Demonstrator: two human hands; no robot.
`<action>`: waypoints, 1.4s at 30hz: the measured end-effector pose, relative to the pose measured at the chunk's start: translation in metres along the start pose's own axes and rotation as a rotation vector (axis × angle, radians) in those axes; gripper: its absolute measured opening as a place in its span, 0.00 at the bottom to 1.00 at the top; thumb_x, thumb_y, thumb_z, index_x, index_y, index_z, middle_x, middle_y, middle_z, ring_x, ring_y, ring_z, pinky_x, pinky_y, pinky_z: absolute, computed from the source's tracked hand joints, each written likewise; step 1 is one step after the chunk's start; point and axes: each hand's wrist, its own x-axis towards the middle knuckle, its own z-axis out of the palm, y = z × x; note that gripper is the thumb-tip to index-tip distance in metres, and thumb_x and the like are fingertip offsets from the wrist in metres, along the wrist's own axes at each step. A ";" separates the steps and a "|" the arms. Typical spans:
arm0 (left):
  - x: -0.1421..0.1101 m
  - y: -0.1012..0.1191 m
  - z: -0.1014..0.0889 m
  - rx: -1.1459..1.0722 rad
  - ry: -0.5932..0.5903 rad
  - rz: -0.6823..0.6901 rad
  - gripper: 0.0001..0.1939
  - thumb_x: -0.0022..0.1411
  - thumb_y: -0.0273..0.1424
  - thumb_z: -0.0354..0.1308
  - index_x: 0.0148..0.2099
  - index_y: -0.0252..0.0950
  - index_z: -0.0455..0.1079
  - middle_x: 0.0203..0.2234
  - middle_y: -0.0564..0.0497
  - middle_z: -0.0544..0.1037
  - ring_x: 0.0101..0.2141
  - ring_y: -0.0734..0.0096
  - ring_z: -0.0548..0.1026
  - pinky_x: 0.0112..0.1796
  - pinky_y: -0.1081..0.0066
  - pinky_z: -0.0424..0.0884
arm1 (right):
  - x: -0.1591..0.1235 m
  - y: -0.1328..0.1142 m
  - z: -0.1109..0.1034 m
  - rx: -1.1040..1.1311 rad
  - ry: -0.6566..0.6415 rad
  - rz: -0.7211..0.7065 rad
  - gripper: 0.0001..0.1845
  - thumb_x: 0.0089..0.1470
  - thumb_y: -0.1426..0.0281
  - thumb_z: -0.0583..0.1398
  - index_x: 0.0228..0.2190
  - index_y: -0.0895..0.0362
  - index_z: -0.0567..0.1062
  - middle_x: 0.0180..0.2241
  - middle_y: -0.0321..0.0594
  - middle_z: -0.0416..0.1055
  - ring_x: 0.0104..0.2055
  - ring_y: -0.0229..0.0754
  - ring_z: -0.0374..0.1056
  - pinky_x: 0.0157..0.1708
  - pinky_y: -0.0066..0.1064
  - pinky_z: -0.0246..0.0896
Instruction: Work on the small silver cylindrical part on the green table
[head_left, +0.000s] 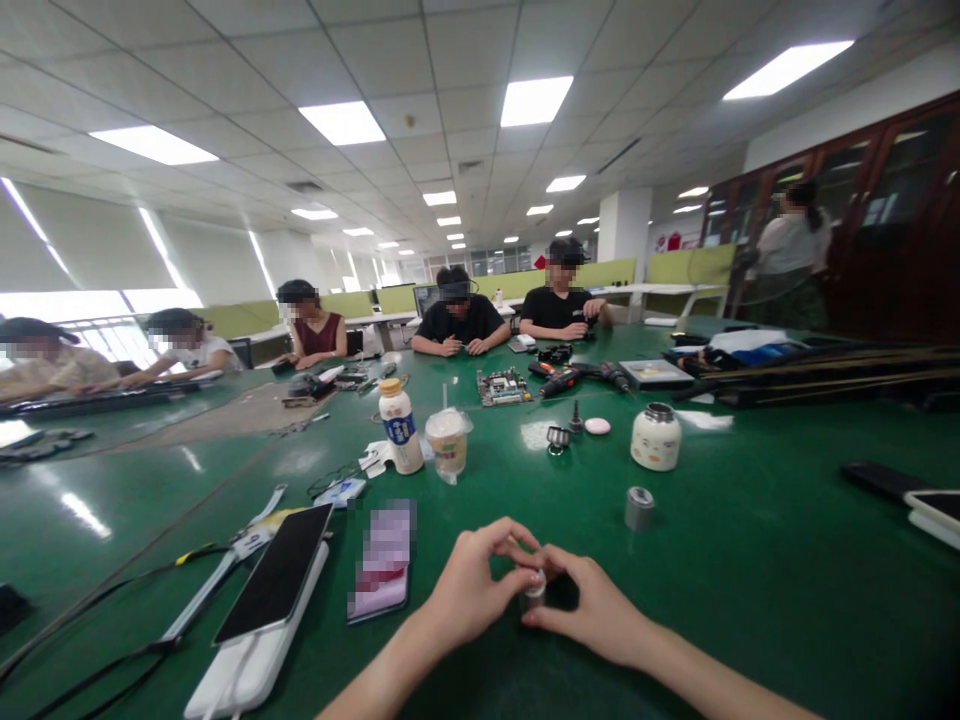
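Both my hands meet low in the middle of the view over the green table (750, 560). My left hand (472, 590) and my right hand (592, 605) are closed with pinching fingers on a small grey metal cylinder (534, 590) standing between them. A matching grey metal cap (639, 508) stands a short way beyond my right hand. Farther back sit a cream ceramic jar (655, 438), a small round metal ring part (558, 437) and a pink disc (597, 426).
Left of my hands lie a black phone (276, 572) on a white power bank, a second phone (382, 560) and cables. A milk bottle (399, 425), a lidded cup (448, 443), a circuit board (504, 386) and a drill (577, 378) stand beyond. Several people sit around the table.
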 end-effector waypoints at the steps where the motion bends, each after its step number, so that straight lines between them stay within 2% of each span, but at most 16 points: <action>1: -0.001 0.002 -0.002 0.010 -0.019 0.025 0.16 0.53 0.17 0.60 0.44 0.37 0.72 0.37 0.49 0.84 0.41 0.64 0.81 0.46 0.67 0.71 | 0.000 0.000 0.000 0.014 -0.004 -0.003 0.18 0.46 0.65 0.70 0.38 0.55 0.75 0.35 0.35 0.77 0.39 0.45 0.72 0.40 0.32 0.63; 3: -0.002 0.006 -0.007 0.058 -0.023 0.081 0.26 0.49 0.13 0.56 0.49 0.39 0.72 0.48 0.49 0.80 0.51 0.61 0.75 0.50 0.66 0.68 | 0.001 -0.001 0.000 0.048 -0.017 -0.016 0.18 0.46 0.66 0.70 0.39 0.55 0.75 0.36 0.35 0.78 0.39 0.45 0.73 0.41 0.32 0.63; 5: -0.002 0.009 -0.010 0.109 0.019 0.121 0.29 0.46 0.12 0.56 0.49 0.40 0.72 0.54 0.49 0.75 0.54 0.58 0.71 0.50 0.65 0.67 | 0.001 -0.003 0.000 0.068 -0.022 -0.026 0.17 0.46 0.66 0.70 0.38 0.55 0.75 0.35 0.35 0.78 0.39 0.44 0.73 0.41 0.31 0.64; 7: -0.002 0.010 -0.009 0.137 0.057 0.123 0.26 0.47 0.14 0.60 0.49 0.39 0.72 0.51 0.48 0.77 0.49 0.58 0.75 0.49 0.64 0.68 | 0.001 -0.004 0.000 0.074 -0.021 -0.028 0.17 0.46 0.66 0.70 0.38 0.55 0.75 0.35 0.35 0.78 0.39 0.44 0.73 0.40 0.31 0.64; 10: -0.001 0.005 -0.002 0.155 0.091 0.083 0.23 0.49 0.18 0.64 0.48 0.39 0.72 0.42 0.50 0.81 0.37 0.64 0.80 0.49 0.62 0.68 | 0.000 -0.004 0.000 0.068 -0.013 -0.026 0.16 0.46 0.66 0.70 0.37 0.55 0.75 0.34 0.35 0.78 0.38 0.44 0.73 0.39 0.31 0.63; 12: -0.002 0.000 0.003 0.146 0.109 0.074 0.22 0.50 0.18 0.65 0.47 0.40 0.73 0.43 0.51 0.81 0.33 0.68 0.80 0.48 0.64 0.69 | 0.000 -0.003 0.001 0.058 -0.005 -0.025 0.16 0.46 0.66 0.70 0.37 0.55 0.75 0.34 0.34 0.77 0.38 0.44 0.73 0.39 0.31 0.63; 16: -0.003 -0.004 0.008 0.114 0.132 0.098 0.23 0.50 0.16 0.63 0.47 0.40 0.72 0.43 0.52 0.80 0.32 0.71 0.80 0.43 0.69 0.72 | 0.000 -0.002 0.001 0.062 -0.009 -0.024 0.15 0.46 0.66 0.70 0.37 0.55 0.75 0.34 0.34 0.77 0.38 0.44 0.73 0.40 0.31 0.63; 21: -0.001 -0.004 0.006 -0.020 0.118 0.078 0.26 0.49 0.18 0.63 0.51 0.39 0.68 0.40 0.50 0.80 0.32 0.69 0.81 0.38 0.71 0.74 | 0.000 -0.003 0.000 0.052 -0.014 -0.029 0.15 0.46 0.66 0.70 0.36 0.55 0.75 0.33 0.34 0.77 0.37 0.43 0.72 0.38 0.30 0.63; 24: 0.005 -0.010 -0.005 -0.037 0.211 0.073 0.23 0.51 0.22 0.64 0.50 0.38 0.68 0.37 0.49 0.81 0.34 0.67 0.81 0.39 0.69 0.75 | 0.000 -0.003 0.000 0.047 -0.013 -0.024 0.16 0.46 0.65 0.70 0.37 0.55 0.75 0.35 0.34 0.77 0.39 0.44 0.72 0.40 0.31 0.63; 27: 0.012 -0.028 -0.019 0.063 0.314 0.037 0.19 0.53 0.23 0.62 0.48 0.37 0.68 0.35 0.49 0.82 0.35 0.65 0.81 0.41 0.67 0.74 | 0.000 -0.003 -0.001 0.059 -0.026 -0.017 0.18 0.46 0.65 0.70 0.40 0.54 0.75 0.37 0.35 0.78 0.40 0.44 0.73 0.42 0.31 0.64; 30: 0.013 -0.052 -0.025 0.144 0.281 -0.026 0.19 0.52 0.21 0.60 0.47 0.37 0.69 0.32 0.50 0.83 0.35 0.64 0.81 0.40 0.68 0.74 | 0.000 -0.004 -0.002 0.051 -0.026 -0.010 0.19 0.46 0.65 0.70 0.41 0.54 0.75 0.37 0.35 0.78 0.40 0.44 0.73 0.42 0.32 0.64; 34: 0.011 -0.073 -0.021 0.175 0.182 -0.078 0.19 0.52 0.20 0.59 0.47 0.38 0.70 0.31 0.51 0.84 0.36 0.65 0.82 0.41 0.69 0.74 | 0.000 -0.004 -0.002 0.050 -0.027 -0.012 0.18 0.46 0.66 0.70 0.41 0.54 0.76 0.37 0.35 0.78 0.40 0.44 0.73 0.42 0.32 0.64; 38: 0.009 -0.072 -0.019 0.169 0.163 -0.090 0.16 0.54 0.22 0.60 0.46 0.39 0.71 0.32 0.52 0.84 0.39 0.64 0.82 0.44 0.68 0.74 | 0.000 -0.004 -0.002 0.044 -0.029 -0.008 0.18 0.46 0.66 0.70 0.41 0.54 0.76 0.37 0.36 0.78 0.40 0.44 0.73 0.43 0.33 0.65; 42: 0.008 -0.067 -0.020 0.162 0.140 -0.102 0.19 0.52 0.20 0.61 0.47 0.39 0.71 0.33 0.51 0.85 0.40 0.64 0.82 0.44 0.67 0.74 | 0.000 -0.006 -0.002 0.032 -0.026 0.000 0.19 0.46 0.65 0.70 0.40 0.54 0.76 0.37 0.36 0.78 0.40 0.45 0.73 0.43 0.34 0.65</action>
